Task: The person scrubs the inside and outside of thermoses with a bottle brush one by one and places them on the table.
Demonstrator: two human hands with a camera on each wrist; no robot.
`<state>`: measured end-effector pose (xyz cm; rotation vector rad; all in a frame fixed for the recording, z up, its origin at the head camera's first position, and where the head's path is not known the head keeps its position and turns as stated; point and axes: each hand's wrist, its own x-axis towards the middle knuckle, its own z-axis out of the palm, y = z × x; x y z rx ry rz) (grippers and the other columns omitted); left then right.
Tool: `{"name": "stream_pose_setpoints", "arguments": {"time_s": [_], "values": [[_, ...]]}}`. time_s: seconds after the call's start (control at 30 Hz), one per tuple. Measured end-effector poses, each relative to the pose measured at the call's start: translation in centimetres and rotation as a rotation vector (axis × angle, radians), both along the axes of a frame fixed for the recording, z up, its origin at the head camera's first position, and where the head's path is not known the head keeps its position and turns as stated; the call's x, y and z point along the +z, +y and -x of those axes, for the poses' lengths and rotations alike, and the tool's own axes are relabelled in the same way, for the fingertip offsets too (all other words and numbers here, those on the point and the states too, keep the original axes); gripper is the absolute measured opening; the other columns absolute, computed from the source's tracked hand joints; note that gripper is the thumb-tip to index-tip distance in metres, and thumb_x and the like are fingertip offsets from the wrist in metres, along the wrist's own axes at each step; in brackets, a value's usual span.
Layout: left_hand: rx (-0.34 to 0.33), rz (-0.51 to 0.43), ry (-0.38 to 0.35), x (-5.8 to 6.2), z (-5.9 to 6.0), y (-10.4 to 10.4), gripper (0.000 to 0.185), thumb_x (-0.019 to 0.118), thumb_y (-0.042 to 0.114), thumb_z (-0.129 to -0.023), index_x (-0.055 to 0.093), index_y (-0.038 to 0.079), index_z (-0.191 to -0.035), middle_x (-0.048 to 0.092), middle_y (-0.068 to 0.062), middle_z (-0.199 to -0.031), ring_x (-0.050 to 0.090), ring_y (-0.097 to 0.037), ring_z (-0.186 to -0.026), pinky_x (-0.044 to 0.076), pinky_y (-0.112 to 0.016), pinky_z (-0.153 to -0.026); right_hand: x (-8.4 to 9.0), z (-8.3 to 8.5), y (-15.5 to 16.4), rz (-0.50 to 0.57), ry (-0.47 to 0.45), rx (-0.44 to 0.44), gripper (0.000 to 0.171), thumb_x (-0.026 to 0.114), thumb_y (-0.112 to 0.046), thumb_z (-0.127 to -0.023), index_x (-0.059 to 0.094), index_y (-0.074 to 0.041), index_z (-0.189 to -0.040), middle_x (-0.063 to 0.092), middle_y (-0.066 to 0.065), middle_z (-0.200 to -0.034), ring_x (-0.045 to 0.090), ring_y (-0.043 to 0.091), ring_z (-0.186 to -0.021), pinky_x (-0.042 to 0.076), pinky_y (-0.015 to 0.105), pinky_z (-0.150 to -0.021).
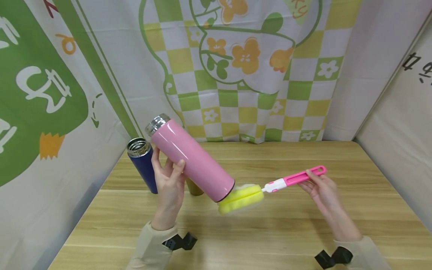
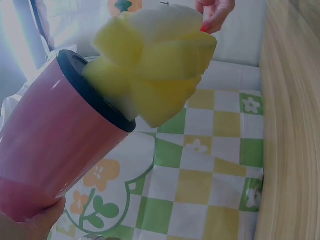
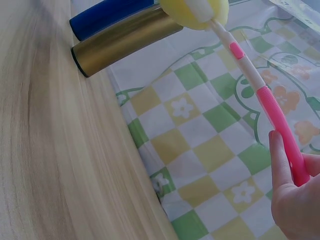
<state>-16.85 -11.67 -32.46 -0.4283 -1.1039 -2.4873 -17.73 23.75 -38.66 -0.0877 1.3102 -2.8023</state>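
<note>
My left hand (image 1: 170, 180) grips a pink steel bottle (image 1: 190, 157) around its middle, held tilted above the table with its black base (image 2: 95, 92) low and to the right and its silver mouth up left. My right hand (image 1: 320, 187) pinches the pink handle (image 1: 298, 177) of a bottle brush. The brush's yellow sponge head (image 1: 241, 198) presses against the bottle's black base (image 1: 225, 193). The sponge head (image 2: 155, 65) fills the upper left wrist view. In the right wrist view the handle (image 3: 277, 117) runs up to the sponge (image 3: 197, 11).
A dark blue bottle (image 1: 144, 165) stands open-mouthed behind my left hand, and a gold bottle (image 1: 195, 187) is partly hidden beside it. The wooden table (image 1: 270, 232) is enclosed by patterned cloth walls (image 1: 243, 75) at the back and both sides.
</note>
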Motion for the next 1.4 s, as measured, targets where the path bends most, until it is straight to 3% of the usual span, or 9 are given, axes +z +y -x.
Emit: {"name": "stream_pose_setpoints", "arguments": {"time_s": [0.43, 0.47, 0.67, 0.7, 0.83, 0.9, 1.07, 1.17, 1.4], "values": [[0.039, 0.197, 0.113, -0.6, 0.2, 0.3, 0.075, 0.054, -0.012, -0.079, 0.012, 0.012, -0.136, 0.045, -0.011, -0.119, 0.051, -0.023, -0.101, 0.046, -0.029, -0.082, -0.4, 0.1, 1.0, -0.017, 0.003, -0.017, 0.007, 0.049, -0.003, -0.088, 0.056, -0.001, -0.086, 0.064, 0.012, -0.084, 0.064, 0.02, -0.08, 0.048, 0.029, -0.078], [0.046, 0.217, 0.124, -0.6, 0.2, 0.3, 0.075, 0.054, -0.012, -0.079, 0.012, 0.011, -0.136, 0.045, -0.012, -0.119, 0.051, -0.023, -0.101, 0.046, -0.029, -0.083, -2.0, 1.1, 1.9, 0.025, 0.027, 0.006, 0.006, 0.051, -0.003, -0.087, 0.056, 0.0, -0.086, 0.064, 0.013, -0.085, 0.064, 0.022, -0.081, 0.048, 0.031, -0.078], [0.071, 0.302, 0.132, -0.7, 0.0, 0.1, 0.076, 0.054, -0.013, -0.078, 0.011, 0.009, -0.136, 0.045, -0.011, -0.121, 0.052, -0.023, -0.101, 0.046, -0.029, -0.083, -5.3, 2.6, 4.8, 0.056, 0.081, 0.005, 0.007, 0.054, -0.003, -0.086, 0.056, 0.001, -0.09, 0.063, 0.016, -0.091, 0.063, 0.027, -0.087, 0.045, 0.036, -0.083], [0.074, 0.311, 0.129, -0.7, 0.0, 0.0, 0.077, 0.053, -0.013, -0.077, 0.011, 0.01, -0.137, 0.045, -0.011, -0.121, 0.052, -0.023, -0.101, 0.046, -0.03, -0.083, -4.6, 2.0, 4.7, 0.029, 0.069, -0.021, 0.007, 0.054, -0.003, -0.085, 0.057, 0.0, -0.091, 0.064, 0.016, -0.091, 0.062, 0.027, -0.088, 0.044, 0.037, -0.084], [0.078, 0.343, 0.128, -0.8, -0.2, 0.0, 0.08, 0.052, -0.015, -0.077, 0.009, 0.012, -0.138, 0.043, -0.013, -0.123, 0.052, -0.024, -0.102, 0.047, -0.03, -0.082, -6.5, 2.8, 6.5, 0.023, 0.024, -0.098, 0.008, 0.053, -0.003, -0.086, 0.056, 0.0, -0.093, 0.064, 0.015, -0.092, 0.062, 0.026, -0.089, 0.044, 0.037, -0.084], [0.074, 0.351, 0.137, -0.9, -0.2, 0.1, 0.081, 0.053, -0.016, -0.076, 0.009, 0.013, -0.137, 0.042, -0.013, -0.124, 0.051, -0.025, -0.103, 0.046, -0.031, -0.083, -6.7, 2.8, 7.0, 0.082, 0.003, -0.111, 0.008, 0.05, 0.0, -0.087, 0.055, 0.0, -0.093, 0.064, 0.016, -0.092, 0.062, 0.028, -0.088, 0.045, 0.038, -0.083], [0.058, 0.392, 0.155, -1.5, 0.1, 0.8, 0.083, 0.059, -0.013, -0.075, 0.01, 0.013, -0.136, 0.04, -0.013, -0.125, 0.05, -0.025, -0.107, 0.044, -0.034, -0.087, -4.0, 0.9, 6.4, 0.246, -0.058, -0.149, 0.005, 0.047, 0.005, -0.087, 0.052, 0.002, -0.089, 0.063, 0.019, -0.086, 0.063, 0.03, -0.082, 0.048, 0.039, -0.078], [0.054, 0.436, 0.147, -2.0, 0.6, 1.4, 0.086, 0.062, -0.01, -0.074, 0.009, 0.014, -0.137, 0.039, -0.012, -0.126, 0.049, -0.024, -0.108, 0.043, -0.035, -0.088, -2.6, -0.3, 5.9, 0.282, -0.066, -0.173, 0.004, 0.047, 0.005, -0.087, 0.05, 0.003, -0.087, 0.063, 0.019, -0.084, 0.064, 0.03, -0.081, 0.049, 0.038, -0.075], [0.089, 0.559, 0.116, -3.6, 1.7, 2.7, 0.087, 0.067, 0.001, -0.075, 0.008, 0.017, -0.138, 0.038, -0.012, -0.125, 0.05, -0.023, -0.105, 0.044, -0.032, -0.086, -2.3, -1.2, 6.7, 0.309, -0.065, -0.186, 0.004, 0.046, 0.007, -0.087, 0.048, 0.005, -0.089, 0.062, 0.022, -0.085, 0.063, 0.033, -0.082, 0.049, 0.039, -0.075]]}}
